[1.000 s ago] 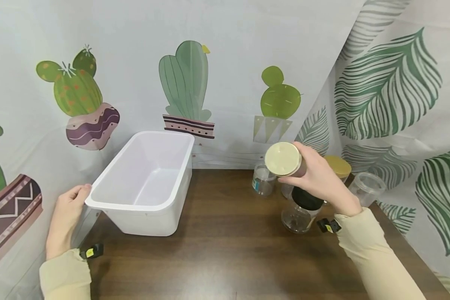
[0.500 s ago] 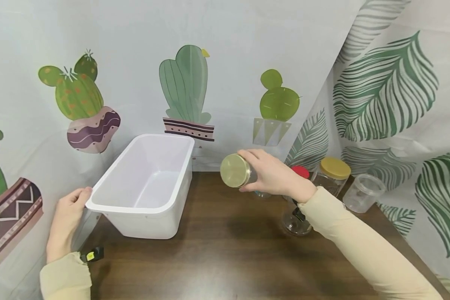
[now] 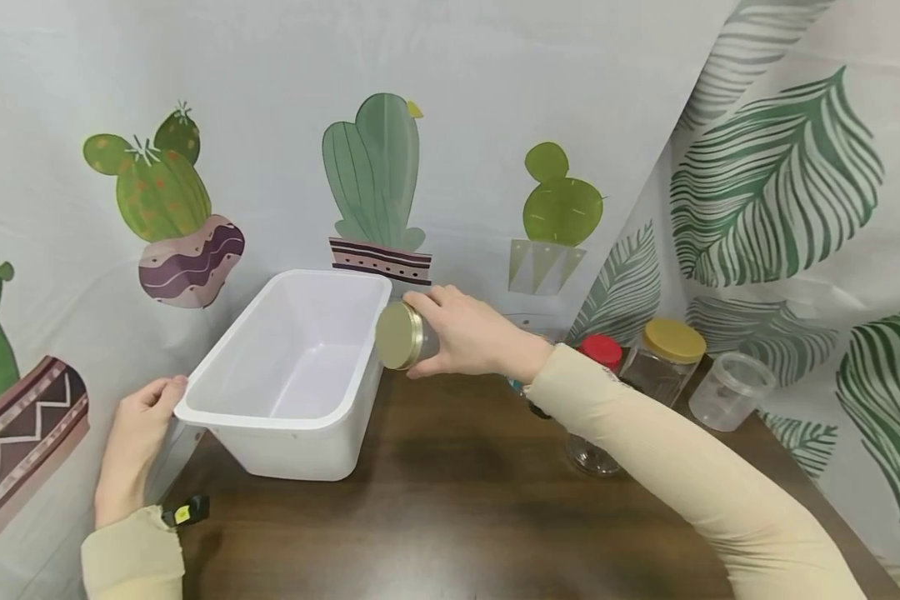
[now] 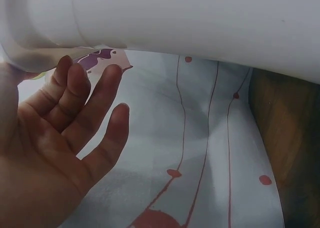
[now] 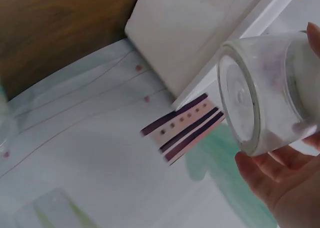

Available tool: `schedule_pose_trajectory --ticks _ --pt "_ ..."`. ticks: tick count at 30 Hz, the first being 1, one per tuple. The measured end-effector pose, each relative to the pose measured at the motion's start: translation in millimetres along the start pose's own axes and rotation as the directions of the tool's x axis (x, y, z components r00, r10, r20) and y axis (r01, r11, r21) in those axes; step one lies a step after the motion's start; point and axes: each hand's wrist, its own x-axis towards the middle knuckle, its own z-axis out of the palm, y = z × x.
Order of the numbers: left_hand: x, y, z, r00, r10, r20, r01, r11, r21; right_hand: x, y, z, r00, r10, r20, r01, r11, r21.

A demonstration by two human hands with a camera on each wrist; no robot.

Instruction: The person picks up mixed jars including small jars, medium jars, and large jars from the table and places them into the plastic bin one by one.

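Note:
A deep white plastic tub (image 3: 311,421) stands at the left of the table. My left hand (image 3: 138,429) holds its near left rim corner, and the left wrist view shows the other fingers (image 4: 107,133) bent loosely under the rim. My right hand (image 3: 468,337) grips a clear jar (image 5: 262,90) with a gold lid (image 3: 397,336). The jar is tilted with its lid toward the left, close beside the tub's right rim. In the right wrist view its round base faces the camera, and the palm hides part of its side.
Right of the tub, a red-lidded jar (image 3: 600,350), a yellow-lidded jar (image 3: 656,371) and an open clear jar (image 3: 731,396) stand on the brown table (image 3: 435,508). The right sleeve partly hides others. A cactus-printed cloth (image 3: 468,125) hangs behind.
My right hand has carried the gold-lidded jar leftward from above the other jars to the tub's right rim, tilting it on the way. The left hand stays at the tub's corner.

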Motion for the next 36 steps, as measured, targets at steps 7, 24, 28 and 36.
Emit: schedule_pose_trajectory --ticks 7,24,28,36 --pt "0.4 0.8 2.6 1.0 -0.016 -0.003 0.016 1.0 0.024 33.1 -31.4 5.2 0.993 0.099 -0.063 -0.099 0.995 0.0" --pt "2.1 0.0 2.4 1.0 -0.022 -0.008 0.021 0.999 -0.028 103.6 -100.1 40.9 0.978 0.207 0.005 -0.207 0.978 -0.036" --pt "1.7 1.5 0.6 1.0 -0.027 -0.002 0.027 0.999 -0.04 112.8 -114.4 48.6 0.968 0.242 0.07 -0.237 0.969 -0.067" --pt "1.3 6.0 -1.5 0.999 -0.029 -0.018 0.029 1.0 -0.001 125.5 -129.3 66.0 0.938 0.308 0.158 -0.289 0.948 -0.131"
